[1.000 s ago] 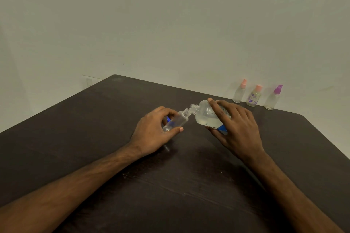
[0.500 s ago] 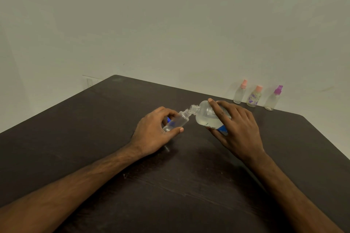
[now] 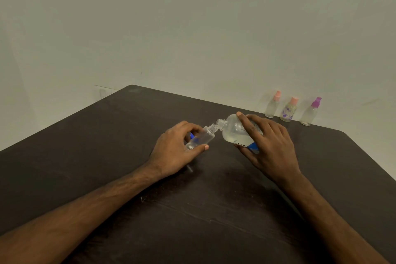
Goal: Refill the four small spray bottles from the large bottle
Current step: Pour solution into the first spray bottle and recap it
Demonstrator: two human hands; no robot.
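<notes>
My left hand [image 3: 173, 152] grips a small clear spray bottle [image 3: 202, 139] with its cap off, tilted so its open neck points up and right. A bit of blue shows behind my fingers; what it is I cannot tell. My right hand [image 3: 269, 146] holds the large clear bottle [image 3: 233, 133], tipped to the left, with liquid inside and a blue label underneath. The large bottle's open mouth meets the small bottle's neck. Three capped spray bottles stand at the table's far edge: a pink-capped one [image 3: 272, 105], another pink-capped one with purple flowers [image 3: 289, 110], and a purple-capped one [image 3: 310, 112].
A dark wooden table [image 3: 192, 210] fills the lower view, with its far edge against a pale wall and its right edge near the three bottles. A small pale streak [image 3: 190, 168] lies on the tabletop just under my left hand.
</notes>
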